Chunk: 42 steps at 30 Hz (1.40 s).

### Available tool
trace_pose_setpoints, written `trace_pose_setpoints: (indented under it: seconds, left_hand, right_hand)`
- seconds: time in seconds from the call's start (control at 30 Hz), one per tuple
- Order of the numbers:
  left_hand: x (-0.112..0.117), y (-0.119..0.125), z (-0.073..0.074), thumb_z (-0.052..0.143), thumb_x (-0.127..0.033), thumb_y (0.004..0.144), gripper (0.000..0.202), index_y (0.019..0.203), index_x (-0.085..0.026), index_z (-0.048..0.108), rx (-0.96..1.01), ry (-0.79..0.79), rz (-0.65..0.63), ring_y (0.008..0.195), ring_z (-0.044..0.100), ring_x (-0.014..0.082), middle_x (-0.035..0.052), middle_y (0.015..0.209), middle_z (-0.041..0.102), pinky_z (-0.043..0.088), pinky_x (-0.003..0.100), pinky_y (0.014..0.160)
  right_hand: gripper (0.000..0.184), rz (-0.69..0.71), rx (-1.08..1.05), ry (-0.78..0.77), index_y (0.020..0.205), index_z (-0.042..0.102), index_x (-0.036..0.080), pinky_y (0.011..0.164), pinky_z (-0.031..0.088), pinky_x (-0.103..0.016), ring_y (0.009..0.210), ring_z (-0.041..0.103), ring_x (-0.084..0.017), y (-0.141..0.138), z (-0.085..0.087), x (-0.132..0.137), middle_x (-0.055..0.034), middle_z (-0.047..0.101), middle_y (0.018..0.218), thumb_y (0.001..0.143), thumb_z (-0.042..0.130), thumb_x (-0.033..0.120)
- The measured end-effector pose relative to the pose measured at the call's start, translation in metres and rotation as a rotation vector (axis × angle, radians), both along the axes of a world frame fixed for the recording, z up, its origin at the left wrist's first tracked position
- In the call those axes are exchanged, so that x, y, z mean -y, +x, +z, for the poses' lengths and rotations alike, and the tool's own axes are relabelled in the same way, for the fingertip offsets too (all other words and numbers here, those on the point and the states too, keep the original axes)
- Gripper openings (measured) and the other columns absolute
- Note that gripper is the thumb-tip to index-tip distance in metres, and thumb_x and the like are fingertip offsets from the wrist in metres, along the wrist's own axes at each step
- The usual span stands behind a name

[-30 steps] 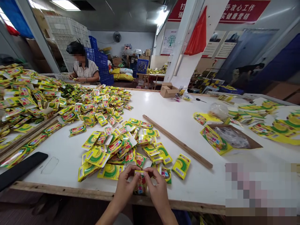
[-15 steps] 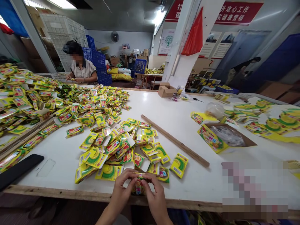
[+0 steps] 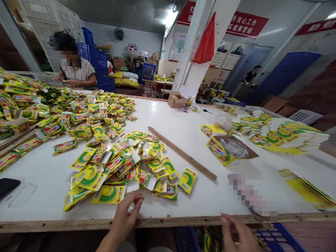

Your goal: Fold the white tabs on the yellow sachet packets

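My left hand hovers at the table's near wooden edge, fingers loosely apart and holding nothing. It is just below a heap of small yellow-and-green folded packets on the white tabletop. My right hand is lower and to the right, under the table edge, with its fingers stretched out and nothing visible in them. It is beside a blue crate. Some yellow packets lie below the table between my hands.
A wooden stick lies slanted across the table. An open cardboard box of clear plastic pieces and stacks of flat yellow cards are to the right. A black phone lies at the left edge. Another person works across the table.
Both hands were pinching one packet together at the table edge. Now they are apart, the packet is gone from them, and my right hand has dropped down to the right. My view swung right.
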<state>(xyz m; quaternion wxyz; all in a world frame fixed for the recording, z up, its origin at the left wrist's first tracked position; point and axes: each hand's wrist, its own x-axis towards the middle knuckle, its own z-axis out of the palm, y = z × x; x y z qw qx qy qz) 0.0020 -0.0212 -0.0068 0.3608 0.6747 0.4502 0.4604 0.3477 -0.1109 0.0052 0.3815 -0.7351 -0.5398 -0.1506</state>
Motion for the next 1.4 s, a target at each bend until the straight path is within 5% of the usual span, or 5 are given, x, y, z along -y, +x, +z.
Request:
trace_pose_setpoints:
  seconds: [0.33,0.53,0.73,1.0,1.4]
  left_hand:
    - [0.004,-0.002,-0.005,0.057,-0.03,0.089,0.015,0.096,-0.022,0.068,-0.034,-0.004,0.036,0.077,0.067,0.0191,0.0043,0.085,0.071,0.053,0.027,0.073]
    - [0.0,-0.001,-0.003,0.058,-0.035,0.088,0.019,0.092,-0.021,0.069,0.063,-0.13,0.027,0.077,0.066,0.0203,0.0055,0.086,0.07,0.052,0.028,0.071]
    - [-0.002,0.024,0.013,0.059,-0.039,0.087,0.038,0.122,-0.023,0.054,0.386,-0.301,-0.127,0.1,0.064,0.0248,0.011,0.111,0.067,0.051,0.034,0.084]
    - [0.001,0.019,0.009,0.059,-0.032,0.089,0.054,0.137,-0.029,0.035,0.493,-0.273,-0.125,0.093,0.064,0.0214,0.0063,0.102,0.064,0.048,0.037,0.089]
    - [-0.009,0.01,0.017,0.058,-0.02,0.085,0.015,0.097,-0.02,0.067,0.203,-0.195,-0.057,0.098,0.063,0.0229,0.0076,0.101,0.068,0.049,0.032,0.088]
  right_hand:
    - [0.057,-0.127,-0.322,-0.237,0.11,0.058,0.011,0.081,0.041,-0.05,0.103,0.053,-0.042,-0.082,-0.026,-0.126,-0.0251,0.06,0.11,0.07,0.065,0.052]
    - [0.061,0.049,-0.69,-0.151,0.116,0.053,0.016,0.077,0.051,-0.038,0.09,0.064,-0.029,-0.064,-0.011,-0.107,-0.0127,0.066,0.105,0.074,0.056,0.06]
    - [0.059,0.501,-1.351,-0.256,0.122,0.057,0.025,0.085,0.054,-0.031,0.113,0.059,-0.026,-0.135,-0.016,-0.065,-0.0059,0.063,0.123,0.078,0.06,0.064]
    - [0.053,0.677,-1.147,-0.277,0.127,0.049,0.022,0.091,0.051,-0.031,0.11,0.062,-0.024,-0.187,-0.021,-0.074,-0.0097,0.064,0.122,0.084,0.059,0.051]
    - [0.021,0.722,-0.793,-0.234,0.097,0.064,0.021,0.079,0.055,-0.03,0.088,0.067,-0.023,-0.175,-0.015,-0.091,-0.0066,0.069,0.095,0.085,0.059,0.038]
